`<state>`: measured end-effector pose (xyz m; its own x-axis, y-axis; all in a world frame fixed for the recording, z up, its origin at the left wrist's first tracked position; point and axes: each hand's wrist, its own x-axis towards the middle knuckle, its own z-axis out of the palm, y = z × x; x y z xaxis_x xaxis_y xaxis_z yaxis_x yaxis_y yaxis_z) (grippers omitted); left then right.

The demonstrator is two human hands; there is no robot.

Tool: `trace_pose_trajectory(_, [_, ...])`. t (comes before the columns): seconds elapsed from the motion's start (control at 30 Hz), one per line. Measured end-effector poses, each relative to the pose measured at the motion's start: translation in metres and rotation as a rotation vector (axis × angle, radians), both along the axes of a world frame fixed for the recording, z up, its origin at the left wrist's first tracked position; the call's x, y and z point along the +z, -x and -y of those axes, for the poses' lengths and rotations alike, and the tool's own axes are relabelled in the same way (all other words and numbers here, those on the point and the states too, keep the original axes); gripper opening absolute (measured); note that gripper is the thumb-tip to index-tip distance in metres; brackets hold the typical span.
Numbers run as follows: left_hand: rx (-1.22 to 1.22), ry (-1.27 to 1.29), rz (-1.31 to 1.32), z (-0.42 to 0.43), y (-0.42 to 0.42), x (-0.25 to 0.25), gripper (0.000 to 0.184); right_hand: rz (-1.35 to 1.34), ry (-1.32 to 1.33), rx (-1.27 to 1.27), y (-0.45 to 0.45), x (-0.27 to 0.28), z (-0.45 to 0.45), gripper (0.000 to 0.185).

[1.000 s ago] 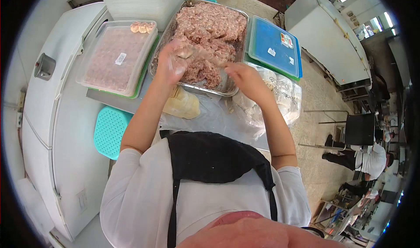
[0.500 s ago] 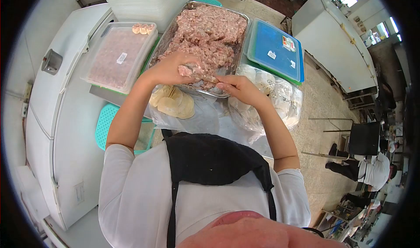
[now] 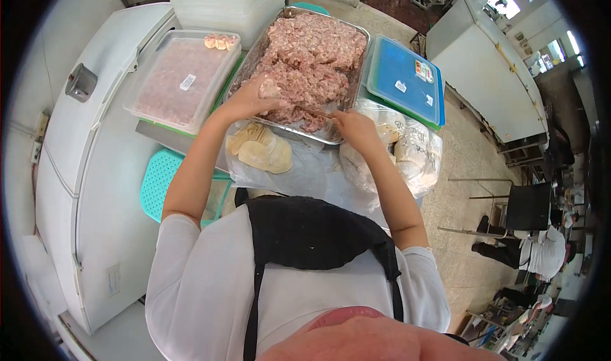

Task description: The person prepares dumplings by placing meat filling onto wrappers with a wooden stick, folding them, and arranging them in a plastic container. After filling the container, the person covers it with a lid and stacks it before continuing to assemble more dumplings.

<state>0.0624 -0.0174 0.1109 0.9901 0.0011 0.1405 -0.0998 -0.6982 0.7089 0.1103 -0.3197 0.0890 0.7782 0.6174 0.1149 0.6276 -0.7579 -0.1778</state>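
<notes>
My left hand (image 3: 247, 101) is curled at the near left edge of the metal tray (image 3: 365, 58), cupping a wrapper with minced meat (image 3: 270, 89) in its fingers. Ground meat filling (image 3: 315, 42) is heaped in that tray. Over the near right part of the tray, my right hand (image 3: 356, 130) is closed round a thin flat spatula (image 3: 323, 113), whose tip is down at the meat. Round pale dough wrappers (image 3: 266, 154) lie in an overlapping pile on plastic, just below my left hand. A clear bag of stacked wrappers (image 3: 414, 148) sits beside my right forearm.
To the left stands a clear lidded container (image 3: 172, 84) with several filled pieces in one corner. A blue-lidded container (image 3: 404, 74) is on the right. White freezers (image 3: 121, 189) flank the left side. A teal stool (image 3: 167, 183) is under the table. Farther right, a person (image 3: 544, 253) is near a black chair (image 3: 529, 207).
My right hand has drawn the spatula away from the filled wrapper, down to the meat in the tray. My left hand has shifted slightly left, still holding the wrapper.
</notes>
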Motion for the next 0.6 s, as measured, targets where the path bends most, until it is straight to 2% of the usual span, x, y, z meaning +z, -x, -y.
trace_pose_trajectory(0.07, [-0.161, 0.298, -0.235, -0.006, 0.008, 0.030, 0.077, -0.086, 0.043, -0.027, 0.006, 0.020, 0.008, 0.029])
trace_pose_trajectory(0.1, [-0.177, 0.299, -0.236, -0.006, 0.010, 0.035, 0.077, -0.179, -0.155, -0.070, 0.011, 0.034, 0.010, 0.031])
trace_pose_trajectory(0.13, [-0.220, 0.243, -0.032, -0.007, 0.013, 0.038, 0.071, -0.265, -0.351, -0.108, 0.016, 0.049, 0.008, 0.033])
trace_pose_trajectory(0.17, [-0.257, 0.188, 0.173, -0.010, 0.014, 0.041, 0.066, -0.259, -0.347, -0.116, 0.024, 0.065, 0.003, 0.033])
trace_pose_trajectory(0.23, [-0.300, 0.158, 0.100, -0.014, 0.011, 0.044, 0.062, -0.475, -0.597, -0.008, 0.042, 0.086, -0.014, 0.036])
trace_pose_trajectory(0.27, [-0.337, 0.122, 0.026, -0.017, 0.010, 0.046, 0.059, -0.472, -0.598, -0.018, 0.047, 0.084, -0.026, 0.036])
trace_pose_trajectory(0.3, [-0.349, 0.124, 0.027, -0.022, 0.007, 0.049, 0.059, -0.429, -0.556, 0.069, 0.051, 0.081, -0.040, 0.035])
trace_pose_trajectory(0.33, [-0.461, 0.154, 0.004, -0.028, 0.003, 0.054, 0.055, -0.386, -0.512, 0.154, 0.054, 0.078, -0.050, 0.034])
trace_pose_trajectory(0.37, [-0.571, 0.184, -0.018, -0.034, 0.002, 0.057, 0.050, -0.348, -0.495, 0.175, 0.052, 0.081, -0.059, 0.031])
trace_pose_trajectory(0.4, [-0.578, 0.185, -0.014, -0.039, 0.004, 0.058, 0.050, -0.343, -0.494, 0.170, 0.054, 0.089, -0.063, 0.031])
trace_pose_trajectory(0.47, [-0.326, 0.084, 0.025, -0.052, 0.010, 0.058, 0.047, 0.038, -0.204, 0.017, 0.058, 0.116, -0.073, 0.027])
trace_pose_trajectory(0.5, [-0.326, 0.086, 0.030, -0.063, 0.007, 0.055, 0.047, 0.158, -0.239, 0.000, 0.068, 0.122, -0.084, 0.026])
trace_pose_trajectory(0.57, [-0.383, 0.273, -0.077, -0.084, -0.002, 0.049, 0.042, 0.215, -0.240, 0.034, 0.074, 0.117, -0.108, 0.023])
trace_pose_trajectory(0.6, [-0.389, 0.275, -0.076, -0.093, -0.003, 0.050, 0.042, 0.269, -0.241, 0.070, 0.076, 0.113, -0.118, 0.021])
